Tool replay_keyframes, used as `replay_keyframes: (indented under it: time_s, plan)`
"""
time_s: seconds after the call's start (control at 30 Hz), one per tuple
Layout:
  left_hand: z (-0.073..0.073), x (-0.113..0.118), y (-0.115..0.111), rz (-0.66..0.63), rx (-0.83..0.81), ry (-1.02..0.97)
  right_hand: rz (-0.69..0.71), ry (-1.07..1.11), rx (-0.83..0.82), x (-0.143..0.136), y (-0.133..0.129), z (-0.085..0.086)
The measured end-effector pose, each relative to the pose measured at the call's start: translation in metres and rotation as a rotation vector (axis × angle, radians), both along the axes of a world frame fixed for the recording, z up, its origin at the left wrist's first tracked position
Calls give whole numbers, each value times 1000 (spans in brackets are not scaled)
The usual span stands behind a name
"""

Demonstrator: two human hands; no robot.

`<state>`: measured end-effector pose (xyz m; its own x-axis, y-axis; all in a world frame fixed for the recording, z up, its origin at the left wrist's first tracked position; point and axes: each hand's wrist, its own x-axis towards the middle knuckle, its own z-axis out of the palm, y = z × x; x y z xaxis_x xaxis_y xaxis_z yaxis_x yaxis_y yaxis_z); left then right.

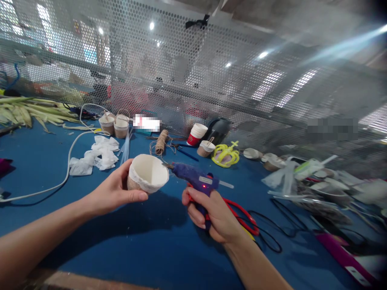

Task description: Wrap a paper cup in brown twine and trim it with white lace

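Below, blue tabletop (151, 253); behind, perforated screen (139, 68); left fingers (134, 196) clasp cup (148, 177), right fingers (196, 216) grip glue gun (192, 176)

Tilted cup (148, 177) (white inside) beside glue gun (195, 177).

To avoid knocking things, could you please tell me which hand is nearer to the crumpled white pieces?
Left. The left hand, holding a cup, is to the near right of the white pieces; the right hand, holding the glue gun, is farther right.
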<state>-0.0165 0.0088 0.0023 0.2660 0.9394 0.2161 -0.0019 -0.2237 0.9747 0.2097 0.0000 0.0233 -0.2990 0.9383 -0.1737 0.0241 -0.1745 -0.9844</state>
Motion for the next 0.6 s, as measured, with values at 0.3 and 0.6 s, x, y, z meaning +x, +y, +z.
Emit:
replay_keyframes:
  time_s: [0.3,0.6]
  plan:
    - [-7,-1,7,57,54,150,-101,-647,375,4,-3,7]
    - [-6,-2,6,-11,75,188,40,-588,381,18,1,16]
